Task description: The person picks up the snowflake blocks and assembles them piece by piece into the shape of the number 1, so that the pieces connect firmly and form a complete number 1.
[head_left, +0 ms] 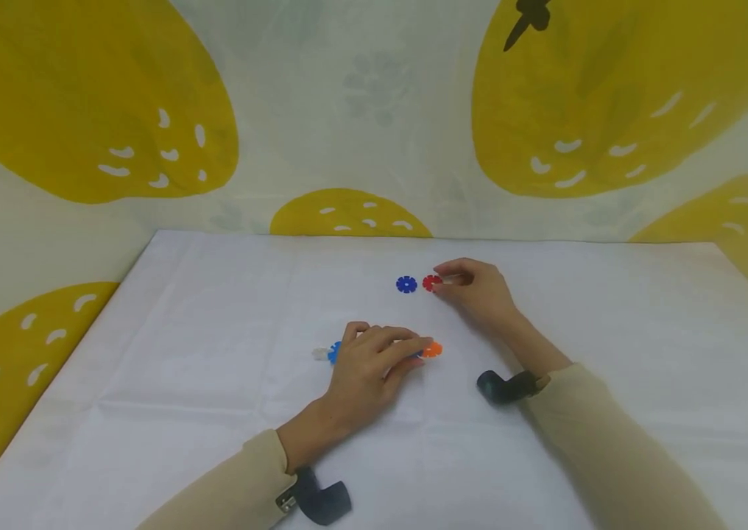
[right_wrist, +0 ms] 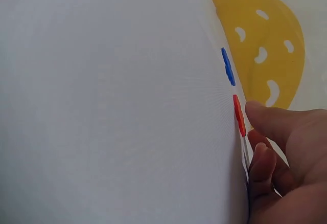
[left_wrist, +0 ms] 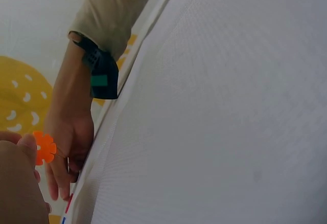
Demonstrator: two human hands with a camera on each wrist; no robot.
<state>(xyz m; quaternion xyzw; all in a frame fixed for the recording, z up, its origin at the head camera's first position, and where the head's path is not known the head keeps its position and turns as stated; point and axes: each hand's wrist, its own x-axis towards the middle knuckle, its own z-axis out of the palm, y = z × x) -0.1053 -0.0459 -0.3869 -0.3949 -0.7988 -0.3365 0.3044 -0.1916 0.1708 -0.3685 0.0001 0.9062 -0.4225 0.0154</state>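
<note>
Across the white cloth (head_left: 182,316), a lane is running between the bare left hand (head_left: 370,364) and right hand (head_left: 480,294) — an orange notched plastic disc (head_left: 436,350) is bounding its near side, a red notched disc (head_left: 428,283) and a dark-blue one (head_left: 400,284) the far.

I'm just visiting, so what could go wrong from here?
The red disc lies flat, so it might slide away from the right hand's fingers. The dark blue disc lies close beside it and could get nudged. The orange disc pokes out from the left hand's grip, so a bump might shift it.
</note>
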